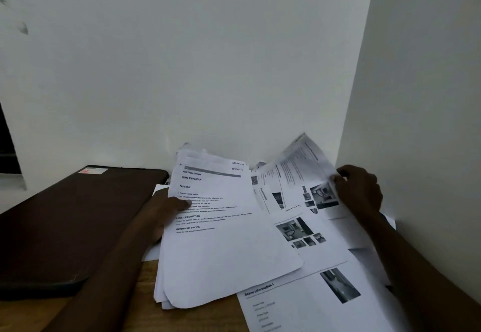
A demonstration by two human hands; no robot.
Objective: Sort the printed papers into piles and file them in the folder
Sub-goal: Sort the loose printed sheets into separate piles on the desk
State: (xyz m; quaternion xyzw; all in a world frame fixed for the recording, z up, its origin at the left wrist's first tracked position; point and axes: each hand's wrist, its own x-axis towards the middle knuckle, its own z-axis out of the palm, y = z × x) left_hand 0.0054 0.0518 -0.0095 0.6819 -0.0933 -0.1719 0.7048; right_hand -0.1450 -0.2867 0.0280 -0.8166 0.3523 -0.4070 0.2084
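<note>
My left hand (158,214) holds a thick stack of printed papers (221,240) by its left edge, thumb on the top sheet, which carries text headings. My right hand (360,191) pinches the upper edge of a single printed sheet with small photos (307,175) and lifts it, tilted up against the wall corner. Beneath it lie more loose sheets with photos (312,243), spread to the right. A dark brown closed folder (67,222) lies flat on the left, apart from the papers.
A wooden table top (145,316) shows at the bottom between folder and papers. White walls (234,71) close in behind and on the right, forming a corner just past my right hand. A dark opening (7,144) sits at far left.
</note>
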